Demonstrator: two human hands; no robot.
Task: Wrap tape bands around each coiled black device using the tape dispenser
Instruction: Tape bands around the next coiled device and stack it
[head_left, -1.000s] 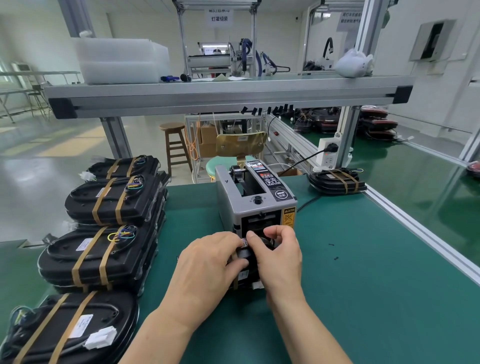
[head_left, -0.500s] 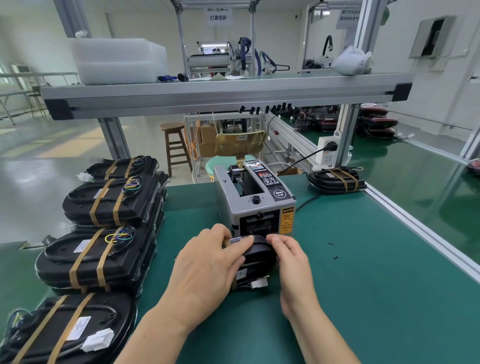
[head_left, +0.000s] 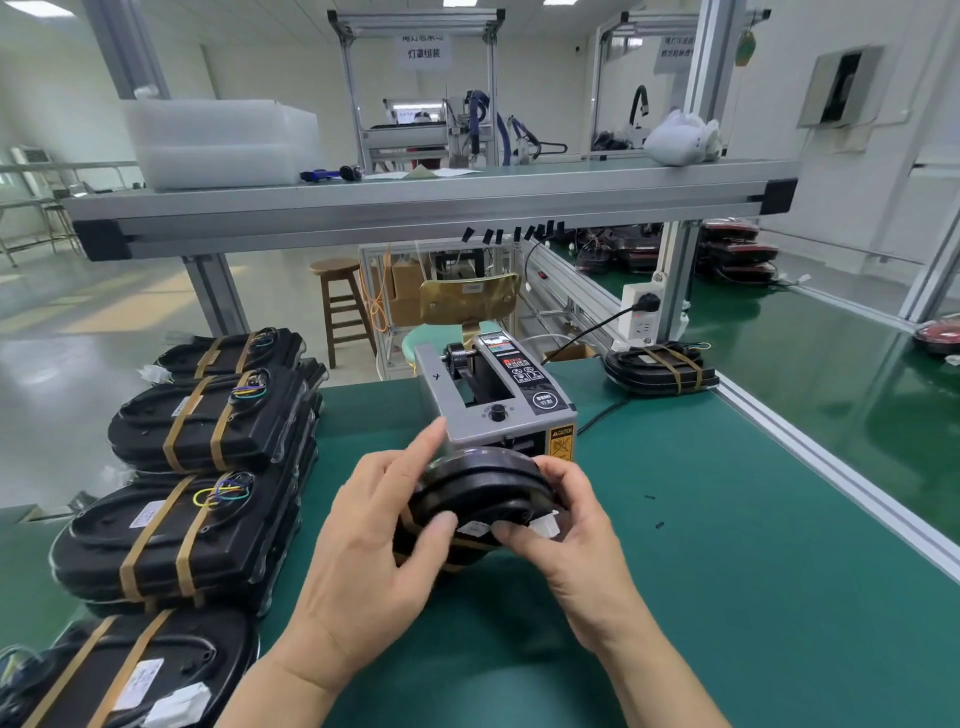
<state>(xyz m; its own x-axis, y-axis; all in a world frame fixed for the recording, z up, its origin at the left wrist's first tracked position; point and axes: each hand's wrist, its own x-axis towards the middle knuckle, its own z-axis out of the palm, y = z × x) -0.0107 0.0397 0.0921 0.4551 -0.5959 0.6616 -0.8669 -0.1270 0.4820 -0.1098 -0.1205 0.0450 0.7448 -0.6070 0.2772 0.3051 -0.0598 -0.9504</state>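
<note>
A black coiled device (head_left: 485, 488) is tilted up on edge above the green mat, just in front of the grey tape dispenser (head_left: 498, 402). My left hand (head_left: 374, 525) grips its left side, thumb on the near face and fingers over the top rim. My right hand (head_left: 566, 525) holds its right side, fingers pinching near the white label and connector on the lower edge. A brown tape band shows along the device's lower left part. The dispenser's outlet is hidden behind the device.
Stacks of taped black devices (head_left: 208, 415) line the left side of the mat. Another taped pair (head_left: 660, 366) lies at the back right by a power strip (head_left: 641, 312). An aluminium shelf (head_left: 415, 208) spans overhead. The bench rail (head_left: 831, 462) runs along the right.
The device has come away from the dispenser's outlet, been lifted and tipped up toward me. Both hands shifted from pinching at the outlet to holding the device's sides.
</note>
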